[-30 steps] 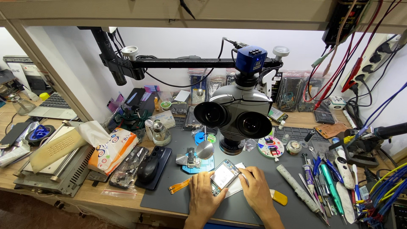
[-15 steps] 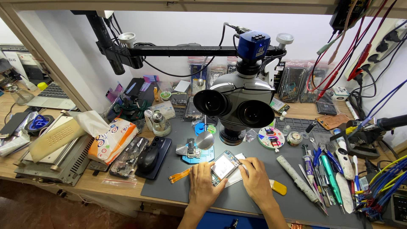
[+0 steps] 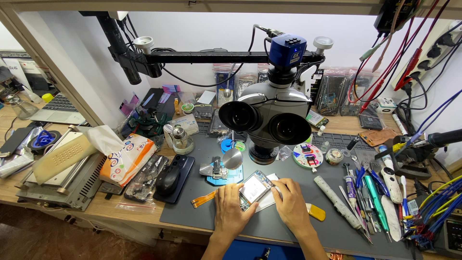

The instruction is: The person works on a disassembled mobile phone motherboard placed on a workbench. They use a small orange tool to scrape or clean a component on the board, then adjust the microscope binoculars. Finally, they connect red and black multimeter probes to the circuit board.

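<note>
Two bare hands are working on an opened phone under a stereo microscope.

The left hand (image 3: 230, 210) is curling its fingers around the lower-left edge of the flat, rectangular opened phone (image 3: 255, 188), which is lying tilted on the matte grey work mat (image 3: 192, 212). The right hand (image 3: 290, 206) is pressing fingertips at its right edge, over a white sheet (image 3: 267, 199); what it is pinching, I cannot tell. The glossy grey microscope (image 3: 269, 118) is hanging above, an orange ribbon cable (image 3: 204, 199) is lying just left, and a yellow plastic pry tool (image 3: 315, 212) is sitting right.
</note>
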